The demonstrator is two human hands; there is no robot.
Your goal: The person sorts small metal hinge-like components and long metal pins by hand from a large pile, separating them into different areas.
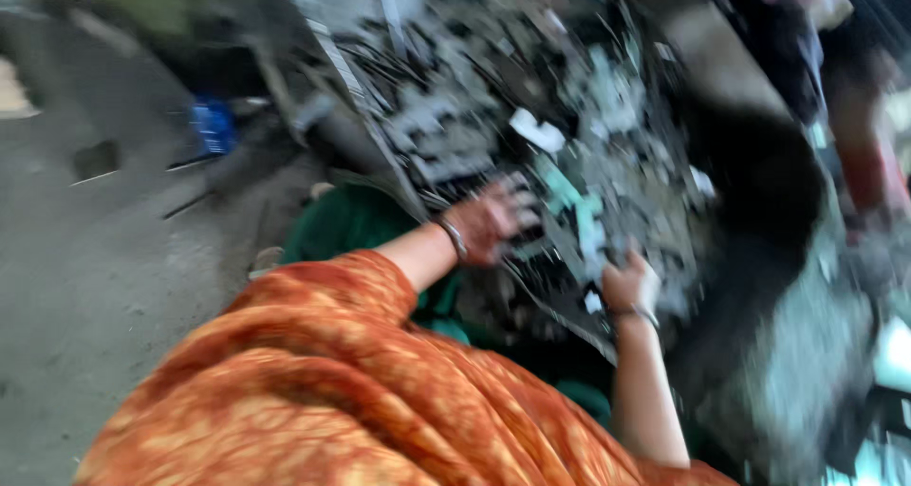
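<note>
The whole view is motion-blurred. My left hand (489,222), reddish-stained and with a bangle at the wrist, lies with its fingers spread into a heap of small scrap pieces (531,116) in grey, teal and white. My right hand (628,282), also with a bangle, is curled at the near edge of the same heap, fingers closed among the pieces. The heap lies on a dark flat tray or sheet whose rim (380,144) runs diagonally past my left wrist. An orange patterned cloth (361,382) covers my left arm and lap.
Green cloth (351,225) shows under the tray. Grey concrete floor (85,277) stretches to the left, with a small blue object (213,125) on it. Another person's arm and dark clothing (859,135) are at the upper right. More scrap lies at the lower right (807,372).
</note>
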